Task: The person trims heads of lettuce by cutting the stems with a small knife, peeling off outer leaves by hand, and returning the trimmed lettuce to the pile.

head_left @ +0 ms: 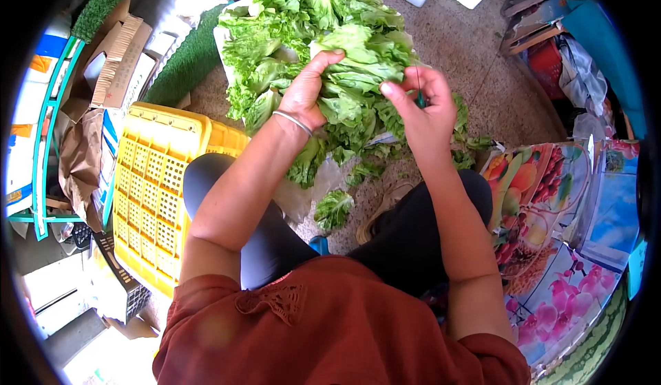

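A head of leafy green lettuce is held up at the top middle of the view. My left hand is wrapped round its left side, thumb on top. At its right side is my right hand, with thumb and forefinger at the leaf edge and a small dark green-handled tool between the curled fingers. Its blade is hard to make out. Beneath and behind lies a large heap of lettuce on something white. A loose lettuce piece rests on the floor between my legs.
A yellow crate stands on the left beside my knee, with cardboard boxes beyond it. On the right are printed fruit-and-flower boxes and a wooden crate. Leaf scraps lie on the speckled floor.
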Demonstrator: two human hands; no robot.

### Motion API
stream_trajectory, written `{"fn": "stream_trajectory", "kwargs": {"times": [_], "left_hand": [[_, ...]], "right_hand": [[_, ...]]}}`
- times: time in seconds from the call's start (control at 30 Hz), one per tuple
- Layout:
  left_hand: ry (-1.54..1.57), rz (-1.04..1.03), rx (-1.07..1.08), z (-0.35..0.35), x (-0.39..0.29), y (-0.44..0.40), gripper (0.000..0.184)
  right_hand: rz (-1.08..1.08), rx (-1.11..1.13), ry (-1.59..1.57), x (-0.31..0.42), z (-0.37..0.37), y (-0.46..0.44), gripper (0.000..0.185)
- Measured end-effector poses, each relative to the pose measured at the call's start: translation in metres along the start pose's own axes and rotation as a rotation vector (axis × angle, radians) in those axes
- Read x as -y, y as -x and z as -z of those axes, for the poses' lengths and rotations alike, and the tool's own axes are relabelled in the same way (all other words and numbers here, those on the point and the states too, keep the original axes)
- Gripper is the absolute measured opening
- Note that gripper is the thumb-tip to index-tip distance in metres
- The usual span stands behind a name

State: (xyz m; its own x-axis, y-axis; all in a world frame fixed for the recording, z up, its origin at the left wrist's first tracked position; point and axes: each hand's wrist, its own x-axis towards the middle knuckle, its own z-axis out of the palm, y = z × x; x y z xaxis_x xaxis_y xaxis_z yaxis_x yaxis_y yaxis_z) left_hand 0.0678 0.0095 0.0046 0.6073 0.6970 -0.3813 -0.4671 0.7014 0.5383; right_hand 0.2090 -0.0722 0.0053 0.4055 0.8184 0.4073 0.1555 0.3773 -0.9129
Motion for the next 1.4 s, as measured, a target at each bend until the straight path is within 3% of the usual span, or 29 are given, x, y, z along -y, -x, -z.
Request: {"fn": "stream_trajectory", "kwargs": {"times": [0.07, 0.13, 0.2, 0.27, 0.33, 0.4, 0.47, 0.53, 0.6, 0.7, 0.77, 0.87, 0.93, 1.0, 1.03, 1.07, 1.2, 1.27, 1.3, 1.33, 1.4], "left_hand": [[-0.041, -0.018, -0.038, -0.005, 0.0, 0.0, 0.041], [-0.106, -0.079, -0.224, -0.008, -0.004, 0.005, 0.043], [0.018, -0.072, -0.159, 0.013, -0.012, -0.009, 0.041], [0.037, -0.154, -0.184, 0.015, -0.016, -0.009, 0.044], [0.055, -0.178, -0.169, 0.011, -0.014, -0.005, 0.046], [0.072, -0.194, -0.144, 0.005, -0.012, -0.003, 0.048], [0.114, -0.183, -0.09, 0.003, -0.009, -0.003, 0.049], [0.078, -0.19, -0.118, -0.007, -0.005, 0.0, 0.048], [0.088, -0.215, -0.087, 0.001, 0.0, -0.01, 0.05], [0.222, -0.345, -0.1, 0.005, -0.012, -0.017, 0.049], [0.311, -0.424, -0.128, 0.011, -0.025, -0.014, 0.044], [0.274, -0.421, -0.151, 0.014, -0.025, -0.012, 0.038], [0.251, -0.442, -0.114, 0.015, -0.027, -0.011, 0.042], [0.063, -0.37, -0.28, 0.015, -0.034, -0.002, 0.046], [0.104, -0.439, -0.25, 0.02, -0.04, -0.002, 0.049], [0.086, -0.47, -0.389, 0.026, -0.046, -0.003, 0.046], [-0.256, -0.804, -0.336, 0.031, -0.065, 0.022, 0.038], [-0.632, -0.701, -0.36, 0.019, -0.065, 0.042, 0.039], [-0.748, -0.732, -0.24, 0.034, -0.059, 0.035, 0.046], [-1.051, -0.573, -0.311, 0.028, -0.055, 0.041, 0.053], [-1.507, -0.507, -0.201, 0.028, -0.033, 0.033, 0.061]], "right_hand": [[-0.038, 0.004, 0.129, 0.004, 0.003, -0.001, 0.016], [-0.256, 0.027, 0.123, 0.014, 0.006, -0.004, 0.013], [-0.236, -0.065, -0.193, 0.006, 0.017, -0.009, 0.013], [-0.309, -0.318, -0.072, 0.003, 0.021, -0.015, 0.014], [-0.29, -0.359, -0.02, -0.003, 0.017, -0.013, 0.02], [-0.328, -0.166, 0.122, 0.012, -0.006, -0.002, 0.032], [-0.199, 0.053, 0.183, 0.011, -0.018, 0.007, 0.045], [-0.048, 0.141, 0.277, 0.0, -0.024, 0.011, 0.05], [0.067, 0.171, 0.329, -0.013, -0.023, 0.008, 0.044], [-0.124, -0.092, 0.175, 0.003, -0.021, 0.0, 0.016], [-0.285, -0.278, 0.026, 0.001, 0.007, -0.014, 0.009], [-0.342, -0.64, 0.014, -0.002, 0.043, -0.035, 0.015], [-0.355, -0.656, -0.06, 0.004, 0.057, -0.039, 0.023], [-0.412, -0.547, -0.039, 0.01, 0.059, -0.037, 0.028], [-0.457, -0.439, -0.028, 0.011, 0.059, -0.035, 0.032], [-0.468, -0.443, -0.034, 0.011, 0.057, -0.033, 0.032], [-0.501, -0.317, -0.044, 0.009, 0.056, -0.029, 0.039], [-0.533, -0.293, -0.033, 0.008, 0.056, -0.026, 0.038], [-0.536, -0.23, 0.013, 0.007, 0.052, -0.023, 0.036], [-0.538, -0.168, 0.06, 0.006, 0.046, -0.02, 0.034], [-0.578, -0.02, 0.003, 0.003, 0.032, -0.011, 0.037]]}}
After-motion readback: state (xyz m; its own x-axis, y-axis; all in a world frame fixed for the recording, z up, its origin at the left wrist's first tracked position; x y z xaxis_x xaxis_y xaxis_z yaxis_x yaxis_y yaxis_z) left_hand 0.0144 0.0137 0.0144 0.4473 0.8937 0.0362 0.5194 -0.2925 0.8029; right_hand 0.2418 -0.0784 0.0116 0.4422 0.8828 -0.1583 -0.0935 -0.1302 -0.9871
